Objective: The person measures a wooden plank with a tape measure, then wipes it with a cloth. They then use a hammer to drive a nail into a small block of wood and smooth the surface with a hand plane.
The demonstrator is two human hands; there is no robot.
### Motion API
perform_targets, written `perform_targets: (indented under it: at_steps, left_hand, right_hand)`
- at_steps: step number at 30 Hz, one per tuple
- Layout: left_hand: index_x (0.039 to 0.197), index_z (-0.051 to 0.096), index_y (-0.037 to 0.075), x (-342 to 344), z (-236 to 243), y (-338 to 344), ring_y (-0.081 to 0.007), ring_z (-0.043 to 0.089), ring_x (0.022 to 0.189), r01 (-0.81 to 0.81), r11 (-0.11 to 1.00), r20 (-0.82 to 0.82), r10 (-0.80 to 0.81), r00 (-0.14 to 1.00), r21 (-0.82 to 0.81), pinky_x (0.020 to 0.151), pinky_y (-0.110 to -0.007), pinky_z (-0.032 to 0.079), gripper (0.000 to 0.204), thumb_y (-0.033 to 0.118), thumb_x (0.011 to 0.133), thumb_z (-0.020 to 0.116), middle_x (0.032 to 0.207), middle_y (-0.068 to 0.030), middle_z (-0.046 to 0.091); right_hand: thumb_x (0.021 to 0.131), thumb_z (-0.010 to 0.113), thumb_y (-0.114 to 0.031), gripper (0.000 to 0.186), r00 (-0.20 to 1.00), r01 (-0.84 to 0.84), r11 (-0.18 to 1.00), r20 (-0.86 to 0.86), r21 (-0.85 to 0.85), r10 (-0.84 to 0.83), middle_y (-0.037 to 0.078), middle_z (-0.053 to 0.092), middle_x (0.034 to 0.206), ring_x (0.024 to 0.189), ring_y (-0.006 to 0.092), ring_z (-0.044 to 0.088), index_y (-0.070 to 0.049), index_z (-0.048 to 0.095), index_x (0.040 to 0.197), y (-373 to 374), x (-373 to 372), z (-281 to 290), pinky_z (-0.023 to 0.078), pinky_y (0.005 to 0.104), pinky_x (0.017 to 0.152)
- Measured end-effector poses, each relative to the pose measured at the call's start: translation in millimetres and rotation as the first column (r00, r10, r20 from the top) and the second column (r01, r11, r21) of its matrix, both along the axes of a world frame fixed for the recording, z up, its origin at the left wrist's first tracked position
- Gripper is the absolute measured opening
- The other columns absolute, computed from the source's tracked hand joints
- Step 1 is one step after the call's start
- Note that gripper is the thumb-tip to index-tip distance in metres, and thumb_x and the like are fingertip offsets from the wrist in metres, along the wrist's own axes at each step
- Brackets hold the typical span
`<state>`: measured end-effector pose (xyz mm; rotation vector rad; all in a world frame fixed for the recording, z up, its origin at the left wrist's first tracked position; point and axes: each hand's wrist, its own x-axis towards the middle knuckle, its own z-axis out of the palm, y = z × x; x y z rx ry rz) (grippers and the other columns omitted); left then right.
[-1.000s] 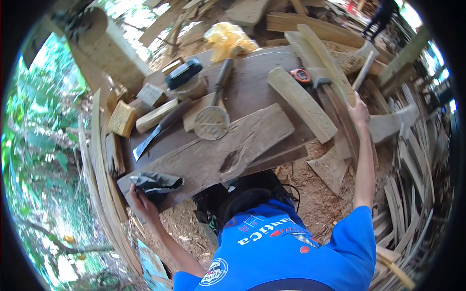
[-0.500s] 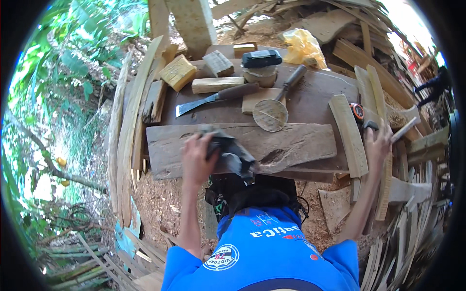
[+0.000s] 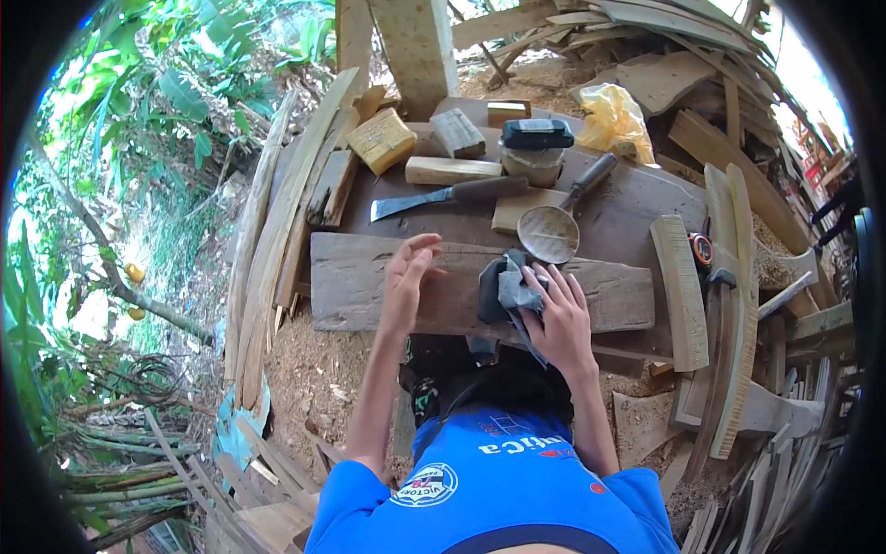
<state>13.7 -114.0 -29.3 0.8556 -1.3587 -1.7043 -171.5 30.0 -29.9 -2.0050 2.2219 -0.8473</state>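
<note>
A brown wooden board [image 3: 369, 291] lies crosswise in front of me, rough and grained on its face. My right hand [image 3: 561, 328] is on its right half, fingers laid over a crumpled grey-black sheet [image 3: 512, 288] and thumb against it; whether this is cloth or something stiffer I cannot tell. Above the board's left half is my left hand [image 3: 406, 286], holding nothing, its fingers apart and slightly bent. Just beyond the board are a round pan-like disc with a handle [image 3: 549, 234] and a wide-bladed chisel [image 3: 443, 197]. A hammer [image 3: 718, 314] rests at the right.
Wood blocks [image 3: 382, 141] and a tub with a black case [image 3: 537, 135] on top stand at the table's far side, near a yellow plastic bag [image 3: 616, 120]. Long planks [image 3: 295, 231] line the left edge. A tape measure [image 3: 700, 249] lies beside a curved wood strip [image 3: 679, 295].
My right hand has come from the hammer to the board and onto the crumpled sheet. The sheet has moved rightward, out of my left hand. My view has shifted slightly.
</note>
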Motion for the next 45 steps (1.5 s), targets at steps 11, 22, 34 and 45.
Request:
perform_targets:
  at_steps: [11,22,34,45]
  left_hand:
    - [0.124,0.046,0.008,-32.1,-7.3,-192.1,-0.0331,0.044,0.113,0.691,0.423,0.806,0.391,0.444,-0.586,0.097,-0.039,0.037,0.058,0.018,0.07,0.064,0.125,-0.0144,0.044]
    - [0.099,0.059,-0.001,65.0,57.2,-113.8,-0.0116,0.056,0.065,-0.071,0.905,0.364,0.239,0.9,-0.419,0.061,-0.026,0.045,0.027,0.021,0.083,0.062,0.072,-0.0034,0.059]
    - [0.074,0.061,-0.001,72.5,88.0,38.3,-0.0172,0.054,0.048,-0.141,0.81,0.496,0.475,0.727,-0.569,0.048,-0.032,0.038,0.046,0.031,0.094,0.034,0.052,-0.0079,0.055]
    - [0.074,0.055,0.002,20.6,99.5,47.6,-0.0351,0.051,0.051,-0.024,0.596,0.496,0.69,0.526,-0.803,0.052,-0.042,0.037,0.034,0.022,0.088,0.032,0.057,-0.0183,0.052]
  right_hand:
    - [0.073,0.053,-0.009,0.054,0.998,-0.003,0.996,0.066,-0.087,0.009,0.013,0.046,0.126,0.12,0.0304,0.04,-0.023,0.049,0.125,5.9,-2.1,1.5,0.027,0.0423,0.103]
    - [0.066,0.053,-0.003,0.04,0.995,-0.063,0.988,0.066,-0.144,0.073,0.013,0.054,0.108,0.111,0.031,0.045,-0.015,0.061,0.103,5.4,-5.5,-5.6,0.03,0.0421,0.101]
    - [0.076,0.065,-0.007,0.022,0.62,-0.148,0.934,0.705,-0.324,0.343,0.009,0.055,0.089,0.08,0.0157,0.054,-0.003,0.05,0.092,-35.8,26.5,40.9,0.044,0.0276,0.071]
    - [0.083,0.048,-0.005,0.025,0.527,-0.21,0.962,0.809,-0.174,0.261,0.017,0.063,0.091,0.088,0.0232,0.062,0.001,0.056,0.107,-78.8,68.1,0.9,0.046,0.031,0.08]
